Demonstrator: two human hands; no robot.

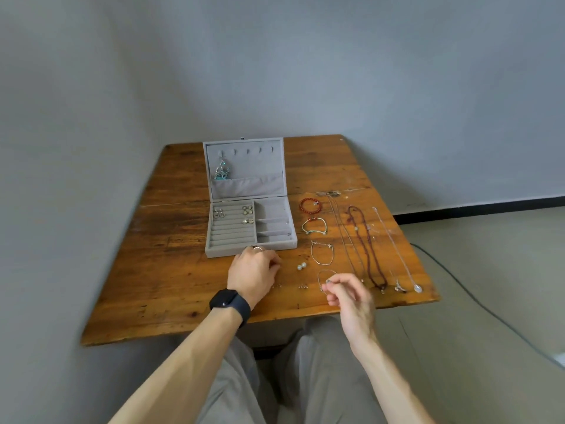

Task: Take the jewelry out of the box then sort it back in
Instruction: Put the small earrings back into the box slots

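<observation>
Grey trouser legs fill the bottom of the head view, with both forearms reaching over the wooden table. Left hand, a black smartwatch on its wrist, lies knuckles-up with fingers curled, touching the front wall of the open grey jewelry box. A silver ring shows at its fingertips, but I cannot tell whether they hold it. Right hand hovers near the table's front edge, thumb and forefinger pinching a small silver piece just above a thin chain bracelet. Earrings sit in the box's ring rolls, and a turquoise necklace hangs in the lid. Right of the box lie a red bead bracelet, pearl earrings and a dark bead necklace.
</observation>
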